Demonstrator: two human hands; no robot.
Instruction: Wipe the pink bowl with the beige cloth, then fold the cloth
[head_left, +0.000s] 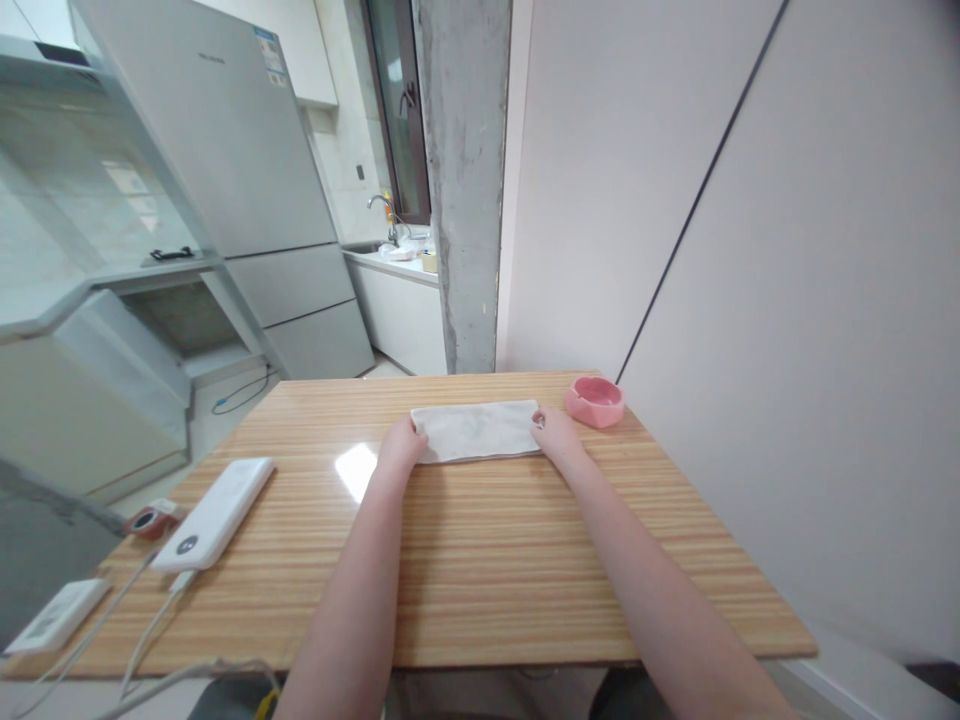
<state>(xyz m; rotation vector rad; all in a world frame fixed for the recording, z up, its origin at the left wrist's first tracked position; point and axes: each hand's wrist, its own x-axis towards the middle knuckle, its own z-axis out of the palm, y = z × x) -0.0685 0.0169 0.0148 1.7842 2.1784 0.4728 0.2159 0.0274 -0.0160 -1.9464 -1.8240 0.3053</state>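
A: Cloth, white, folded to a flat strip, lying on the far half of the wooden table. One hand at each short end.

B: Grip?

A: Left hand curled over the cloth's left end, fingers tucked out of sight against the fabric. Looks like a pinch; the fingertips themselves are hidden. Right hand likewise closed on the right end, knuckles toward the camera, fingertips hard to make out.

B: Cloth lifted or flat?

A: Flat on the table as far as I can see. Its left edge is partly covered by the left hand.

B: Around it?

A: Pink dish just beside the right hand, near the table's far right corner, not touching the cloth. White power bank well apart at the left edge, cable running off the near edge. Small red-and-dark object just left of it, too small to identify. Another white device at the near left corner, partly cut off.

B: Anything else cut off?

A: Both forearms leave the picture at the bottom. Bright glare patch on the table beside the left wrist.
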